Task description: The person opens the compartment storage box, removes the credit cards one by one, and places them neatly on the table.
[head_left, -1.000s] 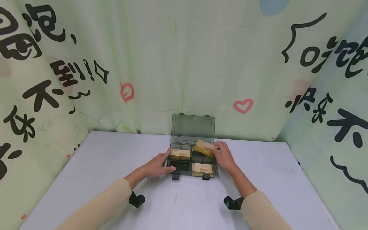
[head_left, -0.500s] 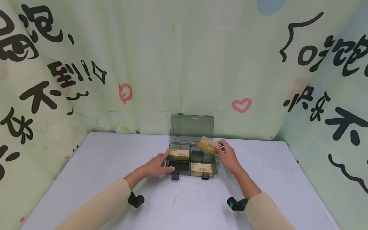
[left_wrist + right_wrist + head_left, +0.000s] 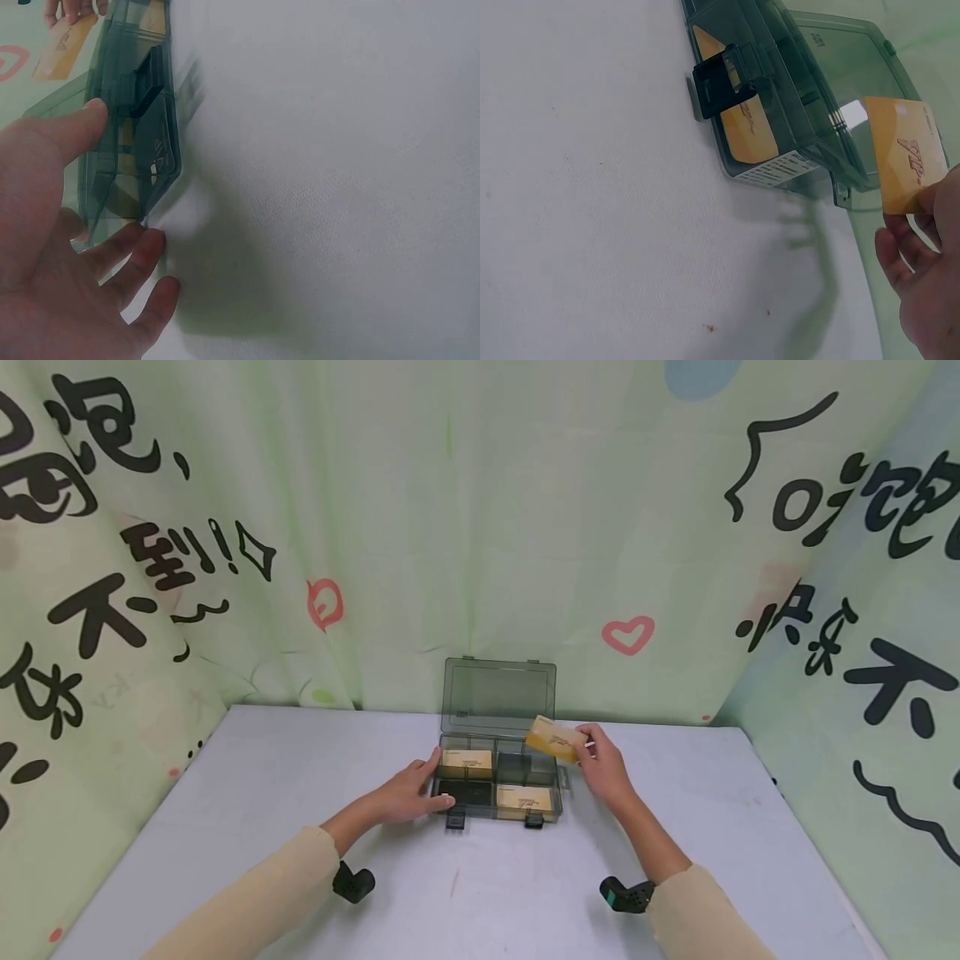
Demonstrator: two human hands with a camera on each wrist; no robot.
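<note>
A smoky see-through organizer box (image 3: pixel 477 812) lies on the table with its lid (image 3: pixel 498 693) raised. My left hand (image 3: pixel 405 792) rests at its left side, thumb over the front left corner, fingers loosely spread in the left wrist view. My right hand (image 3: pixel 606 768) pinches a yellow VIP card (image 3: pixel 553 739) by its right end, above the back right compartment (image 3: pixel 525 768), which looks bare. Whether it is one card or several stuck together, I cannot tell. Yellow cards (image 3: pixel 467 760) sit back left, more yellow cards (image 3: pixel 523 797) front right, and black cards (image 3: pixel 465 792) front left.
Two black latches hang at the box's front, one latch (image 3: pixel 455 819) left and one right. The white table (image 3: pixel 480 902) stretches around the box. A printed curtain (image 3: pixel 487 527) hangs right behind the lid. Each wrist wears a black camera mount (image 3: pixel 353 882).
My right hand has lifted the yellow card from low over the back right compartment and drawn it up and to the right. The left hand stays at the box.
</note>
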